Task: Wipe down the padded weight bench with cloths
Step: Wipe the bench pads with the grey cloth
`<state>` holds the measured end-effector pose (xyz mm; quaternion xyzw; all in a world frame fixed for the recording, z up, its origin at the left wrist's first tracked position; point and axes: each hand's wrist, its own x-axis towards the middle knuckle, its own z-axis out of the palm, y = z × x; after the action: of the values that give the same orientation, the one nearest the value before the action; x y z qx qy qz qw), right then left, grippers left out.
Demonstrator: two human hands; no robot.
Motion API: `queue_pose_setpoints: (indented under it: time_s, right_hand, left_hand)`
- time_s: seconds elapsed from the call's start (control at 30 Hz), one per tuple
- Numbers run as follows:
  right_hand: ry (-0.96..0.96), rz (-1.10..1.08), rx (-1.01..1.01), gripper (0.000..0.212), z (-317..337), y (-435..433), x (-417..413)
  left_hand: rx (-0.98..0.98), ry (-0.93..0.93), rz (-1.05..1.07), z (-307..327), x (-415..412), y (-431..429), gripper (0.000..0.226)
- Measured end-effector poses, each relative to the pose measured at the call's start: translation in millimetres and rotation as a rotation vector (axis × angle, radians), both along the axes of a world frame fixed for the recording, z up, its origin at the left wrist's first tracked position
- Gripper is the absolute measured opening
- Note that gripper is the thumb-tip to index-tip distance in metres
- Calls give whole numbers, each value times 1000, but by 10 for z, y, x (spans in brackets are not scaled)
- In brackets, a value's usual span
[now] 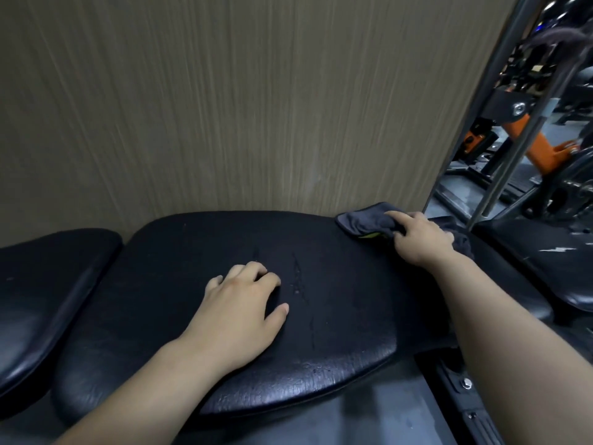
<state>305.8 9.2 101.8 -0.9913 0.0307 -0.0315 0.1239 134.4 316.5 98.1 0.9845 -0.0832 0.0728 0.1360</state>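
Note:
The black padded bench pad point(179, 284) fills the middle of the view, its vinyl cracked along the near edge. My left hand point(240, 306) rests flat on the centre of the pad, fingers loosely bent, holding nothing. My right hand point(417, 239) grips a dark grey cloth point(365, 220) with a yellow-green underside, pressed on the pad's far right corner by the wall.
A second black pad point(41, 284) lies to the left across a narrow gap. A tan wood-grain wall point(240, 101) stands right behind the bench. At right are a steel upright point(513, 149), orange and black gym machines point(542, 149) and another dark pad point(545, 261).

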Motion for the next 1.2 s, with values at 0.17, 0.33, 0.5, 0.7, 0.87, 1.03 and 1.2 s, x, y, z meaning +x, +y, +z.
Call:
queue_pose_setpoints:
  time_s: [0.17,0.33,0.5,0.7,0.87,1.03,1.2]
  right_hand:
    - [14,113,-38,51,-3,146,-156]
    - [-15,286,-49,73,-27,332,-588]
    - [-12,473,-88,72,-27,666,-1302]
    - [42,602,-155,70,1,1192,-2010]
    - [28,602,-149,71,27,1235,-1868]
    - [-2,499,-111,76,8,1257,-1252]
    - [-16,413,-77,61,-26,1336,-503]
  left_hand:
    - [9,3,6,20,5,95,44]
    - [15,3,8,46,-20,146,45]
    - [18,-6,19,78,-109,247,43]
    - [20,-1,66,100,-193,484,35]
    - [8,0,129,143,-224,684,38]
    - [23,-8,168,164,-264,898,44]
    - [16,-16,182,163,-318,1085,46]
